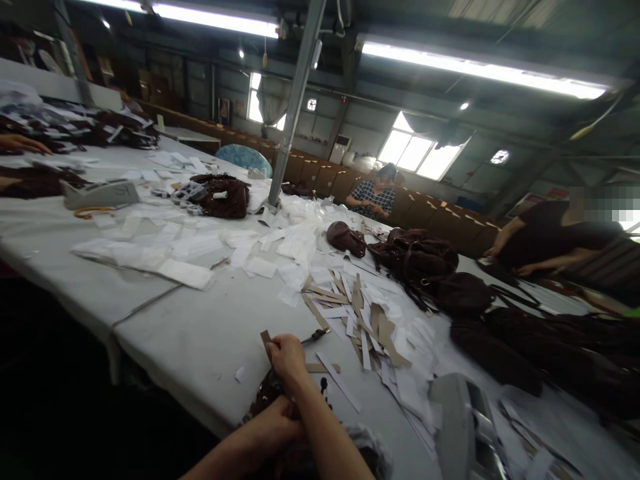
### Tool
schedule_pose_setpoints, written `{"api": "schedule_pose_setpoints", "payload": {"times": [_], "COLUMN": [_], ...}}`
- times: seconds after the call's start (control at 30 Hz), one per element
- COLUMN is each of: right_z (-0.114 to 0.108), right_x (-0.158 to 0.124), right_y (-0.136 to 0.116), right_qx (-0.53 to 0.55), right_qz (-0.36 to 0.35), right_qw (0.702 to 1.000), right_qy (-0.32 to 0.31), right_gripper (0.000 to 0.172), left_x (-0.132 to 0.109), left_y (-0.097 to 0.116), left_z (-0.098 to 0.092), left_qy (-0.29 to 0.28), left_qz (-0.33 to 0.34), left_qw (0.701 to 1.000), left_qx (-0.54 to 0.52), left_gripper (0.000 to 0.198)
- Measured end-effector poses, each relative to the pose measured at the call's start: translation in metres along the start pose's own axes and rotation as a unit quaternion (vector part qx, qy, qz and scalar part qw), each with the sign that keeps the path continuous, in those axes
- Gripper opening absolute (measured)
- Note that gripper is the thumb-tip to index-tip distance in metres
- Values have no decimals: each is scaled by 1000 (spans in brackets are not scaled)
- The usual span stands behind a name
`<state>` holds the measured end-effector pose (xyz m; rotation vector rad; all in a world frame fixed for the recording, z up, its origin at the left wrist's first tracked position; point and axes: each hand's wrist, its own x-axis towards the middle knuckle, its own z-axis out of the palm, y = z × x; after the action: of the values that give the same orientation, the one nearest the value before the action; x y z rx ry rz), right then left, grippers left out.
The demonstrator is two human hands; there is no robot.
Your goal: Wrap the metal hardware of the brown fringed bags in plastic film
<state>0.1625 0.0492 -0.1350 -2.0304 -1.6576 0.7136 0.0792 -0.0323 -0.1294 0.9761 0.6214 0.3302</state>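
Note:
My right hand (289, 360) is closed with a pinch on a beige cardboard strip (265, 341), which sticks up past the fingers. Lower down, my left hand (277, 420) is closed on a dark brown bag (265, 393) at the table's near edge. My forearms hide much of this bag, and crumpled grey-white wrapping (370, 443) shows at its right side. A small dark strap-like piece (316, 335) lies just beyond my right hand; its kind is unclear. More beige and white strips (350, 317) are heaped to the right.
White paper scraps (300, 233) cover the table's middle, around a metal post (295, 107). Brown bags (415, 257) are piled on the right. A grey tape dispenser (457, 427) stands nearby; another dispenser (100, 193) is at left. Two people (373, 197) work across the table; another person's hand (23, 143) shows far left.

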Motion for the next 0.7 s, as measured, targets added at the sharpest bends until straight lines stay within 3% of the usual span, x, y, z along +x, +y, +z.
{"api": "schedule_pose_setpoints", "payload": {"times": [0.1, 0.23, 0.43, 0.57, 0.7], "right_z": [-20, -62, -118, -117, -93], "right_x": [-4, -22, -105, -173, -216], "right_y": [-2, 0, 32, 59, 75], "right_qx": [120, 277, 388, 446, 431], "right_qz": [-38, -63, -37, 34, 104], "right_qw": [990, 950, 897, 868, 881], "right_qy": [67, 130, 209, 213, 167], "right_gripper": [27, 42, 44, 43, 60], "left_x": [2, 3, 2, 3, 4], "left_y": [-4, -8, -10, -5, 8], "left_z": [-2, -2, 2, 6, 14], "left_qy": [-8, 7, 35, 34, 22], "left_qz": [-21, -28, -23, -19, -17], "left_qw": [999, 999, 999, 999, 999], "left_qx": [41, 44, 1, -21, -28], "left_gripper": [33, 42, 45, 45, 42]}}
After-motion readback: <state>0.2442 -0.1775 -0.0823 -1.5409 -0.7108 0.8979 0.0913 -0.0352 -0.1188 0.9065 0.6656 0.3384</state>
